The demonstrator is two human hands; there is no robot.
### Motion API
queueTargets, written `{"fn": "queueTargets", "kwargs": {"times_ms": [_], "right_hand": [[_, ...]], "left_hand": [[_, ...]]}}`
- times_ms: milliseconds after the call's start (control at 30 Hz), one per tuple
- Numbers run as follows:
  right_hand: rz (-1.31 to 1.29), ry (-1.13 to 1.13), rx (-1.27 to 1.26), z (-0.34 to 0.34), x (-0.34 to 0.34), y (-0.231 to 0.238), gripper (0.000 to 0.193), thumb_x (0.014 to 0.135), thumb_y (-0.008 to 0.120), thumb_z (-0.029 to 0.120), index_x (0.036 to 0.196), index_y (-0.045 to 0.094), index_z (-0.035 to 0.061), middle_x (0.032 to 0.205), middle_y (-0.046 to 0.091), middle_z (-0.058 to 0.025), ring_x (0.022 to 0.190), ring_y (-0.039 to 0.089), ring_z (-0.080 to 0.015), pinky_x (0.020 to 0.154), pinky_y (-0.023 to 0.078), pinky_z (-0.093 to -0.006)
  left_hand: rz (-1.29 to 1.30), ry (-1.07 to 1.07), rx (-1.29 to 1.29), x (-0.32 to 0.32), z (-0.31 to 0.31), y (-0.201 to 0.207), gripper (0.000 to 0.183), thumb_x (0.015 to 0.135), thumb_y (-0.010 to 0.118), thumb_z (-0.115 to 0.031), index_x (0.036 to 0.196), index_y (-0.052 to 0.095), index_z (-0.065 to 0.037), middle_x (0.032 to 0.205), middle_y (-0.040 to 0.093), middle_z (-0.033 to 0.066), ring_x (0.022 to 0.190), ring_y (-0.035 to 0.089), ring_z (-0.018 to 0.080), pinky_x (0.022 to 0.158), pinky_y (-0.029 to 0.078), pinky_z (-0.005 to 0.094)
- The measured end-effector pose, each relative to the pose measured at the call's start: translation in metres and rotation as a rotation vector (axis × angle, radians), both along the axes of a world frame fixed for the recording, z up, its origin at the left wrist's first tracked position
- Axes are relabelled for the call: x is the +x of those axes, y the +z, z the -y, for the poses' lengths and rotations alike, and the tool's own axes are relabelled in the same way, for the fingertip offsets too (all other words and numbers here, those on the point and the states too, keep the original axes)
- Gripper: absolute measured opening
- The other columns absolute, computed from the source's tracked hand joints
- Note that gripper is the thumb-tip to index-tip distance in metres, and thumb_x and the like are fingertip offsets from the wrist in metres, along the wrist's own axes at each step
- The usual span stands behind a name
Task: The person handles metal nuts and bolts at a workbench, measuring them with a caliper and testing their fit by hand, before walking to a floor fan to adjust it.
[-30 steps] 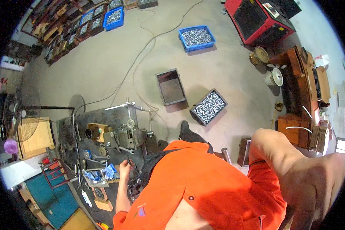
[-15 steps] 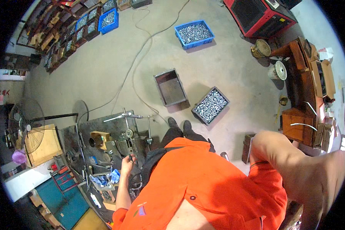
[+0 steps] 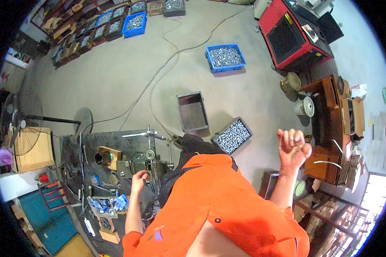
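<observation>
one crate (image 3: 220, 147) stands full of metal pins (image 3: 233, 135); raised right hand (image 3: 294, 147) looks released; left hand (image 3: 139, 180), beside the bench machine (image 3: 140, 166), i can't tell.

And here's daylight blazing through the window (image 3: 376, 197) at lower right, panes burnt to white, violet fringing along the rim! Across the floor (image 3: 128, 77), it's soft, even brightness, with a gentle shadow beneath the blue crate (image 3: 226, 59). The workbench (image 3: 103, 141) sits darker. Over on the right hand (image 3: 294, 150), light catches the skin, finger detail slightly soft. Fisheye bends everything outward, corners swallowed by grainy black!
</observation>
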State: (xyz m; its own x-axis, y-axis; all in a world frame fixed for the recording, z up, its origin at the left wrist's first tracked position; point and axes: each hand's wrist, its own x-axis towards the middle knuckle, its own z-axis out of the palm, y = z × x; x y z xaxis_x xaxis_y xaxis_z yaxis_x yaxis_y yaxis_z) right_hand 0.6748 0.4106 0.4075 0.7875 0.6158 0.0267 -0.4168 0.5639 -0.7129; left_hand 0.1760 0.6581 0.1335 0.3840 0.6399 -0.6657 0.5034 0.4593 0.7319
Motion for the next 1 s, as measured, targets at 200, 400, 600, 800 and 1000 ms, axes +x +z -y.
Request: {"fn": "queueTargets", "kwargs": {"times_ms": [200, 400, 600, 800, 1000], "right_hand": [[0.115, 0.162, -0.055, -0.059, -0.006, -0.009, 0.045, 0.072, 0.066, 0.047, 0.075, 0.055, 0.0033, 0.062, 0.042, -0.0024, 0.058, 0.039, -0.0149, 0.085, 0.038, -0.0384], [0.188, 0.275, -0.147, -0.117, 0.000, -0.009, 0.051, 0.070, 0.067, 0.052, 0.072, 0.055, 0.0024, 0.061, 0.043, -0.0022, 0.058, 0.040, -0.0146, 0.081, 0.039, -0.0374], [0.233, 0.344, -0.234, -0.165, 0.044, -0.025, 0.056, 0.070, 0.067, 0.055, 0.075, 0.055, 0.0003, 0.063, 0.047, -0.0044, 0.058, 0.043, -0.0146, 0.080, 0.040, -0.0377], [0.333, 0.345, -0.392, -0.202, 0.130, -0.062, 0.044, 0.077, 0.062, 0.043, 0.076, 0.056, -0.0008, 0.064, 0.050, -0.0057, 0.055, 0.044, -0.0154, 0.078, 0.045, -0.0389], [0.147, 0.448, -0.453, -0.273, 0.220, -0.096, 0.022, 0.068, 0.044, 0.011, 0.078, 0.057, -0.0027, 0.064, 0.052, -0.0078, 0.056, 0.047, -0.0169, 0.076, 0.047, -0.0391]], "left_hand": [[-0.065, 0.077, 0.014, 0.017, 0.002, 0.023, 0.027, 0.084, 0.058, -0.008, 0.108, 0.060, 0.004, 0.085, 0.067, 0.0103, 0.074, 0.063, 0.0147, 0.066, 0.049, 0.0260], [-0.119, 0.061, 0.141, 0.014, 0.018, 0.013, 0.025, 0.085, 0.059, -0.010, 0.107, 0.062, 0.001, 0.083, 0.067, 0.0084, 0.073, 0.062, 0.0132, 0.068, 0.049, 0.0241], [-0.075, 0.356, -0.068, 0.017, 0.039, 0.017, 0.024, 0.086, 0.058, -0.009, 0.105, 0.061, 0.005, 0.088, 0.066, 0.0094, 0.074, 0.063, 0.0151, 0.066, 0.052, 0.0275], [-0.119, 0.547, 0.038, 0.051, -0.001, 0.020, 0.024, 0.085, 0.055, -0.003, 0.107, 0.060, 0.006, 0.088, 0.066, 0.0117, 0.075, 0.064, 0.0166, 0.064, 0.054, 0.0288], [-0.173, 0.510, 0.176, 0.157, -0.050, 0.064, 0.028, 0.084, 0.057, -0.010, 0.107, 0.061, 0.005, 0.088, 0.068, 0.0130, 0.079, 0.065, 0.0173, 0.070, 0.052, 0.0290]]}}
